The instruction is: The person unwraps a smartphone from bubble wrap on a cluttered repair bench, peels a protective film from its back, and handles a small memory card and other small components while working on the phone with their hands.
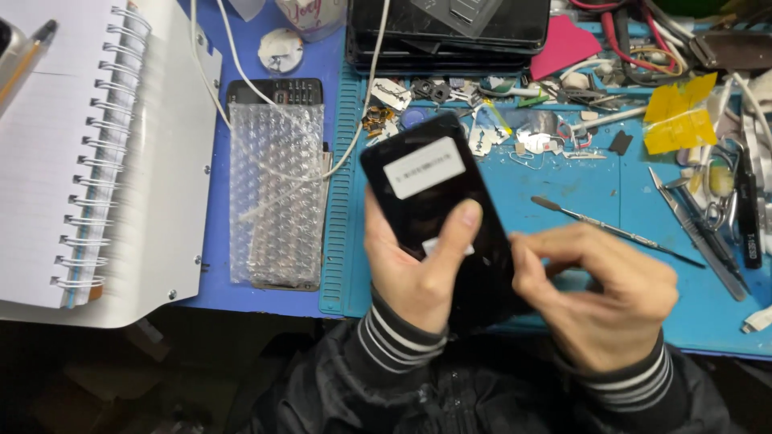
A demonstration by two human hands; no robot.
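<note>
Holding a black phone screen panel [438,210] above the blue work mat [595,193], the person keeps it tilted, with the top end pointing to about 11 o'clock. The left hand [414,261] grips the panel from below: the palm is under it and the thumb [450,241] lies across the dark face, pressing beside a small white tab. A white label sticks on the upper part of the panel. The right hand [599,293] is at 3 o'clock of the panel, its fingers curled inward and pinched at the panel's lower right edge; I cannot tell if something small sits between the fingertips.

As for progress, I judge the work on the panel to be in an early or middle stage: the panel is out and in hand, its label and tab are not removed, and no tool is in use. A thin metal spudger [611,229] lies free on the mat at about 2 o'clock of the right hand, untouched.

Both wrists come up from 6 o'clock, in striped cuffs of a dark jacket, and both hands meet over the mat's near edge. At 9 o'clock of the panel a bubble wrap sleeve [277,193] lies over a keypad phone [273,91], and farther left is a spiral notebook [88,153].
</note>
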